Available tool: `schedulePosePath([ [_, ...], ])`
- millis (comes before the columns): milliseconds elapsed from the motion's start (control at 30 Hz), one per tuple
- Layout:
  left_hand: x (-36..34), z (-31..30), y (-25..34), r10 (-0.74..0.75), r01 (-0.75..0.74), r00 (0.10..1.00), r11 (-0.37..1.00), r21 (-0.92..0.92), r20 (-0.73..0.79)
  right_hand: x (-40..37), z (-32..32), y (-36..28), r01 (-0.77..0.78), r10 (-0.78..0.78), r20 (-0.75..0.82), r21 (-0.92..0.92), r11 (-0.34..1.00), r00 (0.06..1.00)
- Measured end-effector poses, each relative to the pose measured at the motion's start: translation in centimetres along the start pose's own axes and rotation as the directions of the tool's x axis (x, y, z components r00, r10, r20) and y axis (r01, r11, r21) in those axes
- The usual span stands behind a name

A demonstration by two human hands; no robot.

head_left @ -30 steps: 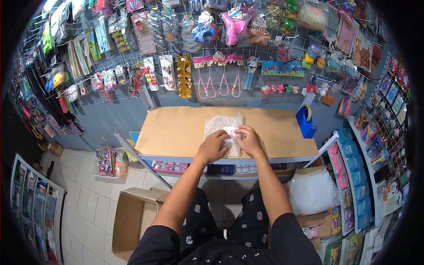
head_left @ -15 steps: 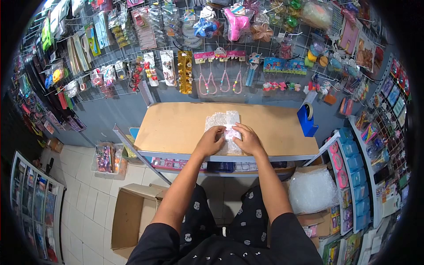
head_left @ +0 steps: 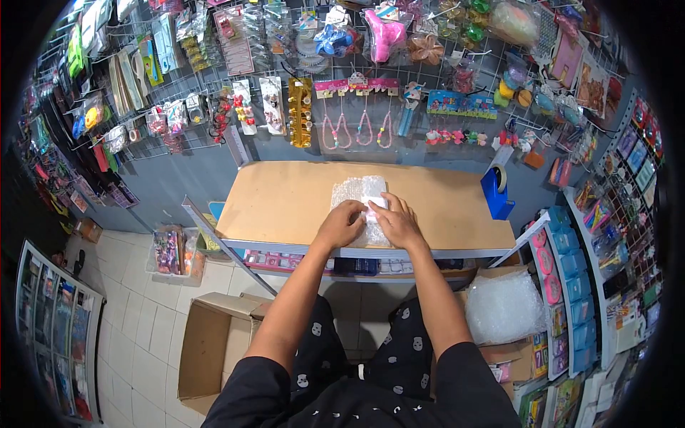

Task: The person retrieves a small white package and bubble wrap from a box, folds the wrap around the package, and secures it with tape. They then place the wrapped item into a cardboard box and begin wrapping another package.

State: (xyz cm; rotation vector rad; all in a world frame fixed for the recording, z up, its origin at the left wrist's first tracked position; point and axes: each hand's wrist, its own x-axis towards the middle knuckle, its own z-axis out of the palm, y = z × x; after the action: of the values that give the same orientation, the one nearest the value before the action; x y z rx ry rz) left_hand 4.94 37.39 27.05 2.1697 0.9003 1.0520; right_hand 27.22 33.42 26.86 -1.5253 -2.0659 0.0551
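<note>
Bubble wrap (head_left: pixel 354 191) on the counter (head_left: pixel 285 203), near its front edge, with a small white packet (head_left: pixel 376 204) lying on it. My right hand (head_left: pixel 397 223) rests flat on the packet, fingers spread; my left hand (head_left: pixel 342 223) is curled on the wrap — I cannot tell whether it pinches. Blue tape dispenser (head_left: pixel 494 194) stands well apart.

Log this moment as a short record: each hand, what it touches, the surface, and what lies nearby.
left hand: curled on the bubble wrap; grip unclear
right hand: open, laid flat on the wrap beside the left
between hands: small white item, partly covered, not identifiable
surface: tan table; the wrap lies near its front edge
right of the hands: blue tape dispenser, at the table's right end
floor, lower left: open cardboard box
behind the table: wire grid hung with packaged small goods
</note>
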Motion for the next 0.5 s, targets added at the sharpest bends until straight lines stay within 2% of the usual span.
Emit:
schedulePosePath([
  [33,0.0,-0.1,0.0,0.037,-0.037,0.999,0.998,0.042,-0.004,-0.1,0.0,0.1,0.002,-0.002,0.007,-0.005,1.000,1.000],
  [133,0.1,-0.3,0.3,-0.020,0.018,0.999,0.998,0.055,0.032,-0.1,-0.5,-0.4,-0.008,0.008,0.037,-0.004,1.000,0.999],
  [167,0.3,-0.4,0.5,-0.147,0.153,0.987,0.982,-0.111,0.058,-0.1,-0.9,-0.7,-0.014,0.014,0.048,-0.001,1.000,0.999],
  [233,1.0,-0.8,0.4,-0.368,0.404,0.915,0.818,-0.409,0.168,-0.1,-1.7,-1.3,-0.053,0.051,0.074,0.021,0.998,0.996],
  [333,1.4,-2.5,-2.1,-0.367,0.227,0.928,0.436,-0.871,0.058,-0.2,-1.6,-1.5,-0.071,0.068,0.087,0.029,0.997,0.994],
  [367,1.6,-2.7,-3.4,-0.329,0.092,0.937,0.550,-0.830,-0.115,-0.1,-1.4,-1.3,-0.068,0.066,0.085,0.024,0.997,0.994],
  [400,1.6,-3.7,-2.8,-0.379,0.173,0.908,0.732,-0.659,-0.182,0.2,-1.6,-1.4,-0.067,0.065,0.079,0.019,0.998,0.995],
  [433,1.3,-4.6,-1.7,-0.409,0.267,0.875,0.854,-0.447,-0.260,0.1,-1.7,-1.5,-0.068,0.067,0.076,0.015,0.998,0.995],
  [467,0.6,-5.2,-0.8,-0.420,0.367,0.840,0.906,-0.211,-0.342,-0.2,-1.6,-1.6,-0.072,0.071,0.078,0.013,0.997,0.994],
  [500,0.2,-5.4,-0.9,-0.342,0.409,0.847,0.908,0.088,-0.408,-0.2,-1.5,-1.6,-0.077,0.076,0.081,0.018,0.997,0.994],
])
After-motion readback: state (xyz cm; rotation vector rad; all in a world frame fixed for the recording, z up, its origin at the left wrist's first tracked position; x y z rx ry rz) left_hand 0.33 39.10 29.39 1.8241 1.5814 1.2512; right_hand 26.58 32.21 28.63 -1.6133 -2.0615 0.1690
